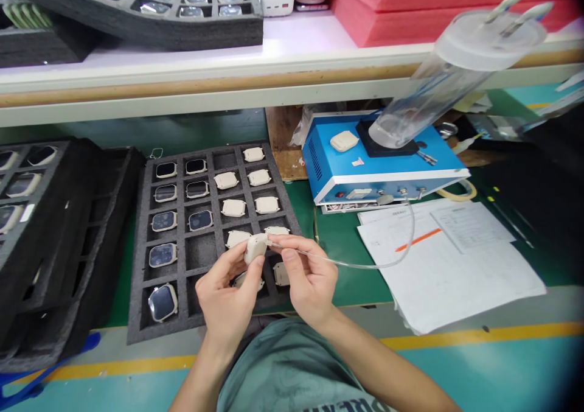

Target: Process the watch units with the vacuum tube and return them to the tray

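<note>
My left hand point(230, 290) grips a cream watch case point(256, 247) between thumb and fingers, above a black foam tray point(201, 251). Pinched in my right hand point(312, 272) is the end of a clear thin tube point(360, 266), its tip at the right side of the case; whether it touches cannot be told. From there the tube curves to the front of a blue box-shaped machine point(383, 162). Below my hands, the tray's cells hold dark-screened watches point(163, 255) on the left and cream cases point(233, 207) on the right.
A clear cylinder point(424, 101) with a white cap stands tilted on the machine, beside another cream case point(344, 140). Papers point(447, 260) lie at the right. More foam trays point(59, 247) are stacked left. A shelf point(301, 59) above carries trays and red foam blocks point(447, 4).
</note>
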Tool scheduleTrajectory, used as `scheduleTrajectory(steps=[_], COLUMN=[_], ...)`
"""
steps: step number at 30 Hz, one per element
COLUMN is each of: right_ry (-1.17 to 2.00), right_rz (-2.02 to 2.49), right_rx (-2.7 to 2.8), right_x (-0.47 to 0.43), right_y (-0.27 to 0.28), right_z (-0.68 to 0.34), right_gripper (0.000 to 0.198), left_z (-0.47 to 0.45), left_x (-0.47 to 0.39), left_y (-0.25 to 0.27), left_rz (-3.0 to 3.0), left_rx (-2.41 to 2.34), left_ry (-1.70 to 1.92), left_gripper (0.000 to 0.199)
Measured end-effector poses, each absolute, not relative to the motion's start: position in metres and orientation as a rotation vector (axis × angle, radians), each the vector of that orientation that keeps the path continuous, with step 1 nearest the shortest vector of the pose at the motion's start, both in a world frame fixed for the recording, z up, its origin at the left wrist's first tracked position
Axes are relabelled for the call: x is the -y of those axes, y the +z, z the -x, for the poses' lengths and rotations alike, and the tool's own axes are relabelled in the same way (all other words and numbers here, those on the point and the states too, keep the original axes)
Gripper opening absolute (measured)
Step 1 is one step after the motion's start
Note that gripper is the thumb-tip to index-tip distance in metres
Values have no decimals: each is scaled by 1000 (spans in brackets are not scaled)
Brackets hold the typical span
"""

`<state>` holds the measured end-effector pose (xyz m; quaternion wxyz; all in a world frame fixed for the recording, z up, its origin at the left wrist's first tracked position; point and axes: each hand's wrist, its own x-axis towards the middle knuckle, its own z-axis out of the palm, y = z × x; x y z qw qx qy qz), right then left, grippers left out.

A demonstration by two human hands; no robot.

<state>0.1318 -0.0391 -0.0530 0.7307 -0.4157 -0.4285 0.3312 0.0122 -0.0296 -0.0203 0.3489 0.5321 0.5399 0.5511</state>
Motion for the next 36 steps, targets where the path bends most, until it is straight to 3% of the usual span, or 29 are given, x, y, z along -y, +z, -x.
scheduleTrajectory(steps=[36], right_ry=[754], right_rz=[915], right_rx=[957], right_x=[33], right_y=[-51], right_z=[-133], right_gripper=[15], left_z=[-5], left_x=[27], left_y=[-26], left_rz=[-1540], left_rx=[-1487], left_ry=[1382], left_gripper=[27])
